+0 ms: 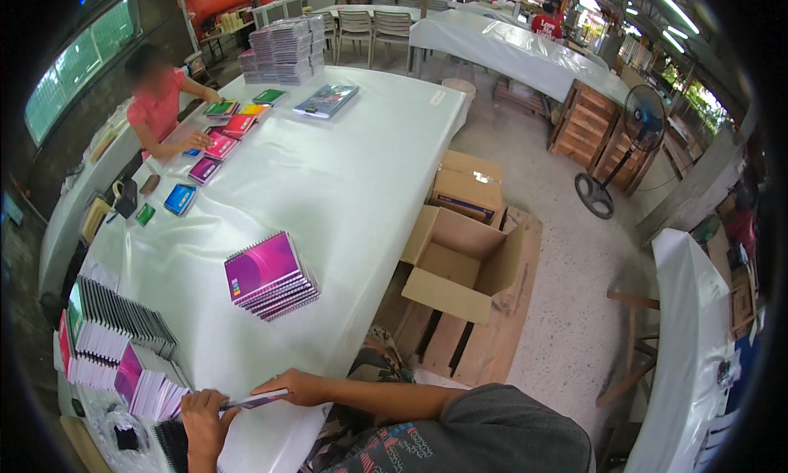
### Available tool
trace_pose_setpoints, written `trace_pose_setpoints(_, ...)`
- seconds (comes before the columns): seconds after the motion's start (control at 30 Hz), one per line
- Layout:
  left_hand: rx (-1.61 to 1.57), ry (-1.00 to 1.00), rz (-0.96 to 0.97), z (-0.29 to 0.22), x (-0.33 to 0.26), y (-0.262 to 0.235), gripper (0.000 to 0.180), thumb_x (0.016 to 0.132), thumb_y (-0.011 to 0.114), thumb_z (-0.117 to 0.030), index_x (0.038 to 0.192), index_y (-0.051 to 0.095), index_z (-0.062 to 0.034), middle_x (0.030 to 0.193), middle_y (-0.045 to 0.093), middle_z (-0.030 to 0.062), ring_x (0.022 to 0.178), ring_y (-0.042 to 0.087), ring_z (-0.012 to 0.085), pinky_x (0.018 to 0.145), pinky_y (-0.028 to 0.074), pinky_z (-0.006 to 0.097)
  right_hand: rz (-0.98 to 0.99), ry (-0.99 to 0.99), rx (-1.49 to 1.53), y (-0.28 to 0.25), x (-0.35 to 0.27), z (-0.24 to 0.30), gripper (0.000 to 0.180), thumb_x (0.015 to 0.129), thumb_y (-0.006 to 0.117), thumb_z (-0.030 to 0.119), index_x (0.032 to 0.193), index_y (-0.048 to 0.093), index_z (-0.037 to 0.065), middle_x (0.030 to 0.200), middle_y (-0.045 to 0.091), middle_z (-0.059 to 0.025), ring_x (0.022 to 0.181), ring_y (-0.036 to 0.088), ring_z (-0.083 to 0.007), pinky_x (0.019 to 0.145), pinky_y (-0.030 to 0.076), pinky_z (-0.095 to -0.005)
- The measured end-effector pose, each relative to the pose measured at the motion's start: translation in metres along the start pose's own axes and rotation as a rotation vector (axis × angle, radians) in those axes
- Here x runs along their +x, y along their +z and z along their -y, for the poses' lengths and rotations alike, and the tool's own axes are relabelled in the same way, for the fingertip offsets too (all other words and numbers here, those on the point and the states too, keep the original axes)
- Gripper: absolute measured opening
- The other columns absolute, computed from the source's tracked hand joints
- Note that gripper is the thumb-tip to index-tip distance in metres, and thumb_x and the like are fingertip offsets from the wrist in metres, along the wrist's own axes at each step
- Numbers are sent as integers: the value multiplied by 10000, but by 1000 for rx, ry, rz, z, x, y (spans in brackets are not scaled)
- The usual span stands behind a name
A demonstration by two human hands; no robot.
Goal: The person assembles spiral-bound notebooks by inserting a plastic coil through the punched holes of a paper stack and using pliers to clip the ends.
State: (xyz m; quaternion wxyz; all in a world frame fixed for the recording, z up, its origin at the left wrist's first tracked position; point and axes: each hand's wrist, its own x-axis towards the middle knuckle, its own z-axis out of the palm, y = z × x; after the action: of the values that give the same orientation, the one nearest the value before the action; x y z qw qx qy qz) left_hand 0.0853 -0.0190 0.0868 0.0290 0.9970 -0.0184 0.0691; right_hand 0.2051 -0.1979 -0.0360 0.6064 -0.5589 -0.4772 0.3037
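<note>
A thin notebook [256, 401] is gripped edge-on by both hands at the lower left of the frame: the left hand [203, 415] is closed on its near end, the right hand [294, 386] on its far end. It is held over the edge of the white desk [345, 177]. A stack of purple spiral notebooks [269, 276] lies at centre left, and an open cardboard box [460, 264] stands beside the desk.

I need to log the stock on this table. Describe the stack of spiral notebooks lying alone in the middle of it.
The stack of spiral notebooks lies flat on the white-covered table, several high and slightly fanned. The top cover is glossy magenta to purple with a small coloured strip near its left edge. Wire coils run along the lower right side. No hand touches it; it sits apart from the upright rows of notebooks at the table's left edge.
</note>
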Motion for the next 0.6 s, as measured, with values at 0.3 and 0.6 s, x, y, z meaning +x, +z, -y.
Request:
trace_pose_setpoints(0.3,-77,78,31,10,1,0,227,607,757,-133,768,604,-91,842,604,67,834,552,255,774,380,364,-57,-41,-115,11,-11,0,402,813,580,-27,1198,583,88,1137,623,-126,1011,609,-290,875,463,-330)
trace_pose_setpoints(0.6,118,-55,-418,15,-30,47,751,612,799,-306,1231,469,-36,1362,325,272,1287,263,464,1038,199,570,-114,-192,-328,38,-23,-19,530,760,586,-34,1272,519,86,1224,579,-110,1005,625,-243,859,490,-321)
